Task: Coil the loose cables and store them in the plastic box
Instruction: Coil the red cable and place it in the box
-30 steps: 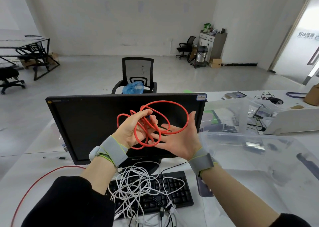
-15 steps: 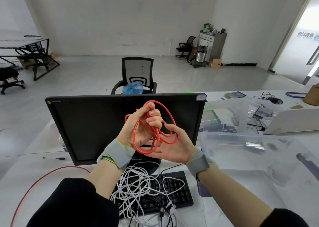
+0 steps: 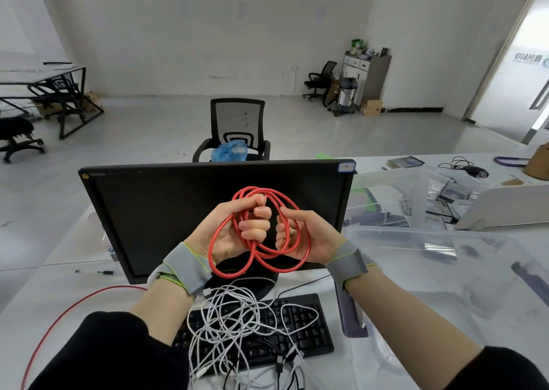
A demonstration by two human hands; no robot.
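A red cable (image 3: 261,254) is gathered into several loops held up in front of the monitor. My left hand (image 3: 237,229) is closed around the left side of the loops. My right hand (image 3: 306,232) grips the right side, fingers curled over the strands. A tangle of white cables (image 3: 234,327) lies on the keyboard below my wrists, with black cable ends at its front. Another red cable (image 3: 68,309) curves across the desk at the left. The clear plastic box (image 3: 463,259) stands on the desk to my right.
A black monitor (image 3: 166,211) stands right behind my hands, with a black keyboard (image 3: 309,330) below. A grey phone-like object (image 3: 350,315) lies beside the keyboard. More clear containers (image 3: 395,199) and a white device (image 3: 505,208) sit at the right. An office chair (image 3: 237,128) stands behind the desk.
My right hand went from open and flat to closed on the red loops. The wide loops were drawn together into a tighter bundle between both hands.
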